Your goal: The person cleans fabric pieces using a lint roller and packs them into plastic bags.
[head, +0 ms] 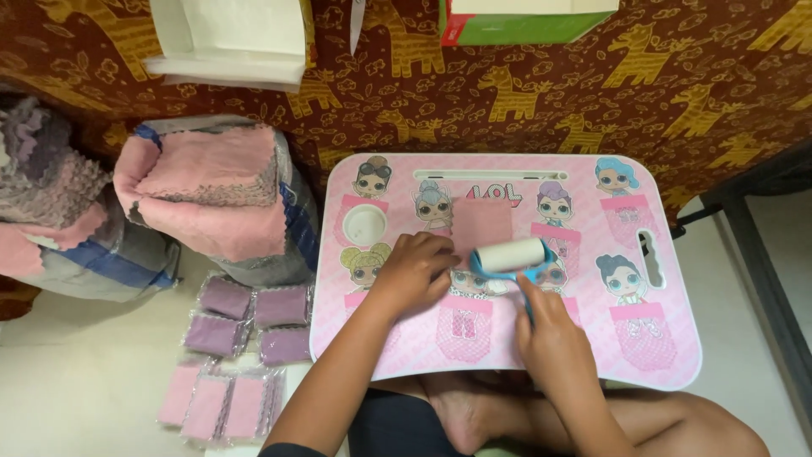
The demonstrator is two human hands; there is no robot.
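A small pink cloth (480, 223) lies flat on a pink lap table (651, 355) printed with cartoon dolls. My left hand (413, 269) presses down on the cloth's near left corner. My right hand (551, 337) grips the blue handle of a lint roller (510, 256), whose white roll rests on the cloth's near edge. My bare legs and feet are under the table's near side.
A round cup recess (364, 223) is in the table's left part. Left of the table are packets of purple and pink cloths (245, 326) on the floor, and bags of pink cloths (216, 190). A giraffe-print fabric (524, 93) lies beyond, with a green box (516, 21).
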